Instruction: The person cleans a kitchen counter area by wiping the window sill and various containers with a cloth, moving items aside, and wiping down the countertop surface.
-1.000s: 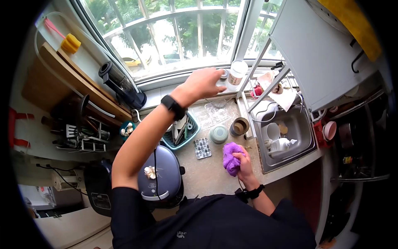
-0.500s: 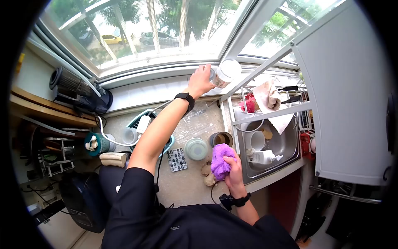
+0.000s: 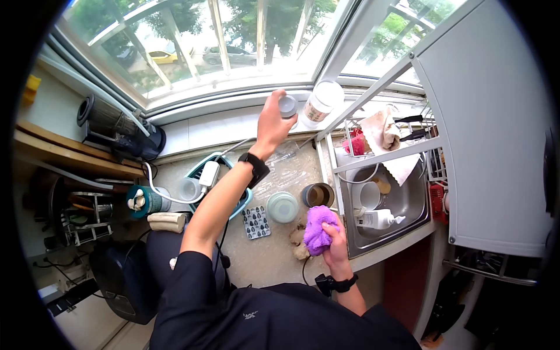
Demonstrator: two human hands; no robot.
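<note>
My left hand (image 3: 273, 123) reaches to the windowsill, its fingers wrapped round a small jar (image 3: 287, 105) with a grey lid. Just right of that jar stands a larger white-lidded container (image 3: 322, 102) with a printed label, apart from my fingers. Close to my body, my right hand (image 3: 336, 248) grips a bunched purple cloth (image 3: 319, 229). Left of the cloth are a round jar with a pale green lid (image 3: 282, 207) and a brown-rimmed open pot (image 3: 318, 196). Knobbly ginger-like pieces (image 3: 300, 245) lie beside the cloth, partly covered by it.
At right is a steel sink (image 3: 411, 204) holding a white bottle (image 3: 379, 219) and a white cup (image 3: 366, 195), with a rack frame (image 3: 382, 160) above. A blister-like tray (image 3: 256, 223), a teal basket (image 3: 240, 205) and a white cable (image 3: 160, 192) lie to the left.
My left hand has drawn slightly left with the grey-lidded jar, away from the white-lidded container. My right hand still holds the purple cloth; the view has shifted slightly.
</note>
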